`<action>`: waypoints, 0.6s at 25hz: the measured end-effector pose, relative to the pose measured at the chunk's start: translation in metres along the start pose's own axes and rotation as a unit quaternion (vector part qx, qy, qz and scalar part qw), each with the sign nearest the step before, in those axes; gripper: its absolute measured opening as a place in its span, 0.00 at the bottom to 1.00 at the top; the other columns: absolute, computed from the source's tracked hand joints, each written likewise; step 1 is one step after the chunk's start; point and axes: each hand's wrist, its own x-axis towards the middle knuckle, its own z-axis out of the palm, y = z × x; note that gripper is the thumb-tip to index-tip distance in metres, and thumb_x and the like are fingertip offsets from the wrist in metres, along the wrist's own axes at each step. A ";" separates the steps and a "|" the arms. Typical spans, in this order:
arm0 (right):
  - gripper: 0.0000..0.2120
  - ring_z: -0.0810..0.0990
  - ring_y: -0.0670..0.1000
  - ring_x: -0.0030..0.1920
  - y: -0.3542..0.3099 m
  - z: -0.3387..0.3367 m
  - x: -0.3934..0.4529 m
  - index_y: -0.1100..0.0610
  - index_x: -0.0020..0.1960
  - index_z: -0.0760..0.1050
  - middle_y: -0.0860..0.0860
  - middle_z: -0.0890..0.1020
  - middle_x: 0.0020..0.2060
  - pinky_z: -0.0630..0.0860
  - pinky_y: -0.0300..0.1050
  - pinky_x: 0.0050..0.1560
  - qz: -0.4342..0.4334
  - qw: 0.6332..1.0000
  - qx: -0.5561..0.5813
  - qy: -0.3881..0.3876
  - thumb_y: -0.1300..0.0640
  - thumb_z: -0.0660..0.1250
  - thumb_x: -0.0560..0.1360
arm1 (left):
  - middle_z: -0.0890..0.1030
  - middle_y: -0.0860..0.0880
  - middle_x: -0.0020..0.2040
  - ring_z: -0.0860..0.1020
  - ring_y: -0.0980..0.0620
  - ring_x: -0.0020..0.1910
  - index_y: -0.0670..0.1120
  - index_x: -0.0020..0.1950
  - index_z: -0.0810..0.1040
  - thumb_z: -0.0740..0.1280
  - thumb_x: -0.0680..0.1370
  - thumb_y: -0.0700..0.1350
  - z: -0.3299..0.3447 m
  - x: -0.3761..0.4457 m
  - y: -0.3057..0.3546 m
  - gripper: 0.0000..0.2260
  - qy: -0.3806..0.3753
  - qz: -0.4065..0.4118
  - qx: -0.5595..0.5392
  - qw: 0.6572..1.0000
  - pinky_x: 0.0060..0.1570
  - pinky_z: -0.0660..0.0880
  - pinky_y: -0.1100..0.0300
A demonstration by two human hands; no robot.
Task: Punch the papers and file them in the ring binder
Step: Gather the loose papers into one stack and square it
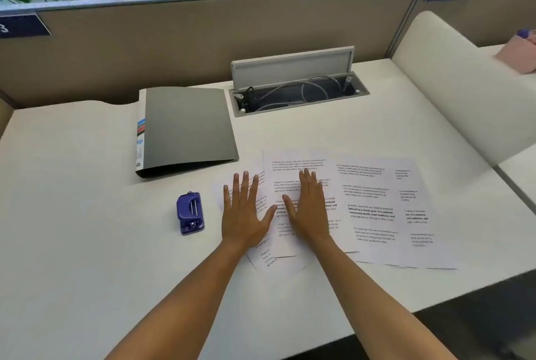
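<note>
Closed grey ring binder, matte and stiff, far left; glossy blue hole punch just nearer. Left hand and right hand flat, fingers spread, pressing thin printed papers fanned rightward on the desk. Best swept together, edges squared before punching

My left hand and right hand lie flat, side by side, on the fanned white printed papers at the near right of the white desk; the small blue hole punch sits just left of them; the closed grey ring binder lies behind it; the open cable tray is right of the binder.
</note>
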 end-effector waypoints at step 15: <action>0.45 0.68 0.62 0.67 0.031 -0.048 -0.024 0.64 0.70 0.64 0.60 0.69 0.66 0.69 0.57 0.64 0.326 0.945 0.009 0.032 0.39 0.78 0.66 | 0.33 0.53 0.81 0.29 0.49 0.78 0.53 0.81 0.37 0.54 0.69 0.78 0.007 -0.014 0.006 0.51 -0.233 0.010 0.002 0.972 0.75 0.30 0.41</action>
